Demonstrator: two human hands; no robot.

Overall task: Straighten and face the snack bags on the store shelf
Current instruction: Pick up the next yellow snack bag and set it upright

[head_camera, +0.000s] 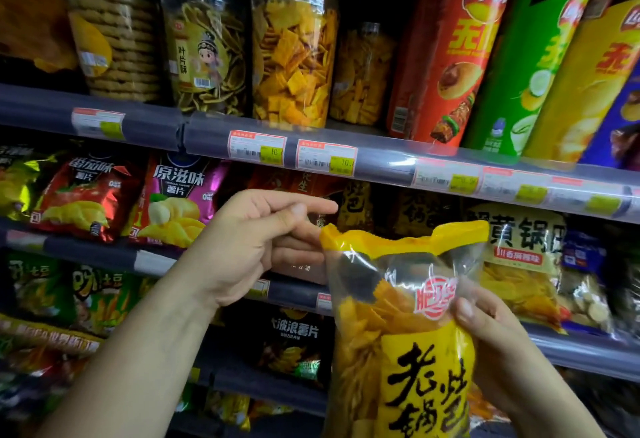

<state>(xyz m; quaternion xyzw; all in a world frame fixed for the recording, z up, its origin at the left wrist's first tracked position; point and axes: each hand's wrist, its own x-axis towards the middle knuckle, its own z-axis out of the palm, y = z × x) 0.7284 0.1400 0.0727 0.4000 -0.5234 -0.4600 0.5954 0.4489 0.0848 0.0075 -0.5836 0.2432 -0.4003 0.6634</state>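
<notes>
Item: yellow snack bag (408,333), clear-windowed, held upright off the shelf, before the middle shelf's front edge (294,290). Your right hand (491,333) grips its right side, thumb on the face. Your left hand (256,240) pinches the top-left corner of the seal. Likely light, crinkly, slippery; contents fragile. Hold by seal and sides, not the middle.
</notes>
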